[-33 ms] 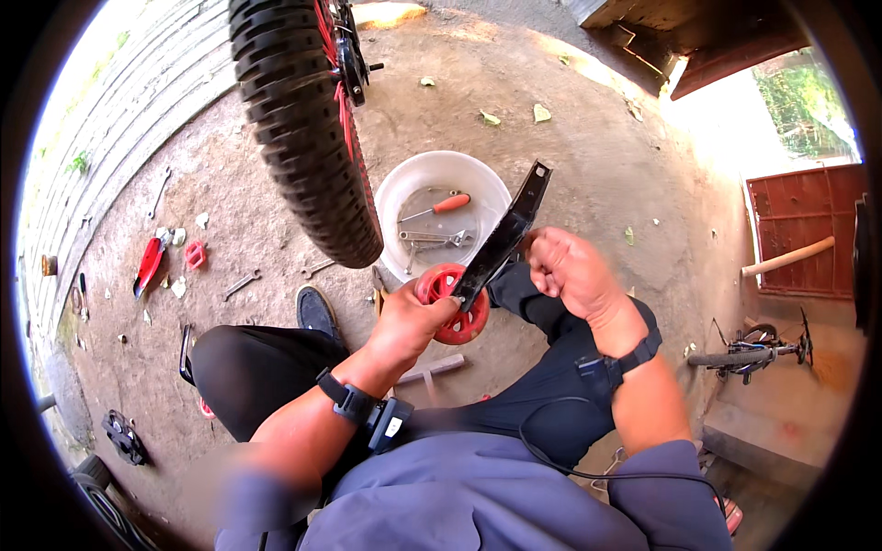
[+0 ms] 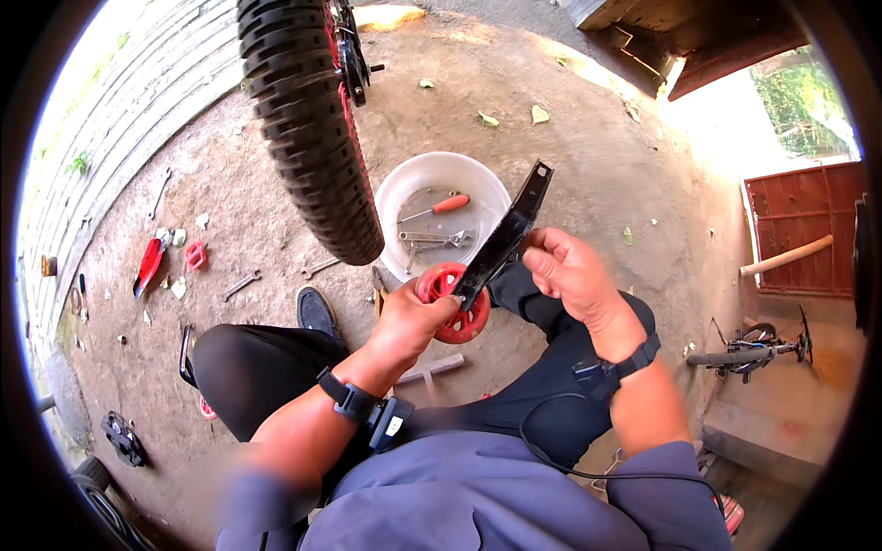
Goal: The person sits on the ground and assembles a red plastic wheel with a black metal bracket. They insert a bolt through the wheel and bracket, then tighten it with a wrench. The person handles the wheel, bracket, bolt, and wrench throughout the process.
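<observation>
My left hand [image 2: 412,321] is closed around a red training wheel [image 2: 472,321], its thumb on the lower end of the black metal arm [image 2: 504,241] fixed to the wheel. That arm slants up and away to the right, over the rim of a white plastic tub [image 2: 390,184]. Beside its right edge, my right hand [image 2: 571,271] is closed in a pinch, fingertips right by the metal; anything between them is hidden. In the tub lie an orange-handled screwdriver [image 2: 450,204] and an adjustable wrench [image 2: 455,239].
A knobbly bicycle tyre [image 2: 308,147] hangs close beyond the tub on the left. Spanners [image 2: 243,285], a red-handled tool [image 2: 149,266] and a red knob-like part [image 2: 196,255] lie on the ground to the left. A hammer-shaped tool [image 2: 432,369] lies between my legs. Another bicycle [image 2: 749,354] stands far right.
The tyre has shifted very slightly. My right hand's fingers have turned a little beside the black arm, while my left hand keeps its hold on the training wheel.
</observation>
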### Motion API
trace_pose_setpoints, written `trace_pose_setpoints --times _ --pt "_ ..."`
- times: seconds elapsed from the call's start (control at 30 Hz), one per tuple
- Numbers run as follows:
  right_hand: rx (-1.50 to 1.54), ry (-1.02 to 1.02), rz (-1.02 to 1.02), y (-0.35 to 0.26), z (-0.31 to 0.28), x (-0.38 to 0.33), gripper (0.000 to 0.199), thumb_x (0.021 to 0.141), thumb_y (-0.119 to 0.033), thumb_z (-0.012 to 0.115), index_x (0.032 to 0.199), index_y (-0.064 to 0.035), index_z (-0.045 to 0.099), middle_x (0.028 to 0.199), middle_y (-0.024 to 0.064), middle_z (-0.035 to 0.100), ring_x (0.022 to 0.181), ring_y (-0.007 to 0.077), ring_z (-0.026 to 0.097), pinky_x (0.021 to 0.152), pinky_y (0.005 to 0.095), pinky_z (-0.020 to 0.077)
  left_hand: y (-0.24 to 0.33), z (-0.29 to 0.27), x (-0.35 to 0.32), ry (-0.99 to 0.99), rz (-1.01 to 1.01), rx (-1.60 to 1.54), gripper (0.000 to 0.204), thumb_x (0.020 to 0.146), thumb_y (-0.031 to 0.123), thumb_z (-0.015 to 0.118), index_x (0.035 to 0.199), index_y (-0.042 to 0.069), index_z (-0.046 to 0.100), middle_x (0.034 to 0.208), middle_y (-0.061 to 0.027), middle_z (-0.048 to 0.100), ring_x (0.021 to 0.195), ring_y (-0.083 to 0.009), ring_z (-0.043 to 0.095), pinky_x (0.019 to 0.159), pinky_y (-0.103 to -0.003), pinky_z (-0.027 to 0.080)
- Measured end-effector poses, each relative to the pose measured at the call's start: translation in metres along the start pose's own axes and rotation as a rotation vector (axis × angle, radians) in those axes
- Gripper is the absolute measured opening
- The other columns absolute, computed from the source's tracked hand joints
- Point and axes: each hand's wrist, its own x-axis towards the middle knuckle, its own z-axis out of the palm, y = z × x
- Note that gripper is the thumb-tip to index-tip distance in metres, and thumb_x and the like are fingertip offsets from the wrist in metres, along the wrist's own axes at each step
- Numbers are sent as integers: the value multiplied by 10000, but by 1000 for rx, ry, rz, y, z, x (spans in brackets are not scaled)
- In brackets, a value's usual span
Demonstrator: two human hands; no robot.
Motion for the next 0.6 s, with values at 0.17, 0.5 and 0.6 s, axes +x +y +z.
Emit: trace_pose_setpoints --times 0.17,0.5,0.6 --pt "-549 230 -232 -11 41 -18 320 981 -306 658 933 11 661 721 -68 482 684 48 400 588 260 381 10 3 -16 -73 68 4 360 882 44 601 1235 -30 599 1094 -90 691 1000 -149 656 937 -312 511" --pt "-229 397 -298 21 55 -1 269 1002 -249 633 803 -71 600 613 -97 424 526 17 351 461 240 278 5 -4 -28 18 146 -42 396 896 73 646 1271 -28 571 1120 -75 672 1012 -140 638 919 -296 511" --pt "-30 450 -265 30 54 4 281 1000 -256 635 772 -114 551 579 -101 392 456 22 322 416 239 236 8 -5 -30 -5 200 -76 424 897 91 669 1286 -34 554 1137 -82 665 1025 -146 634 924 -298 510"
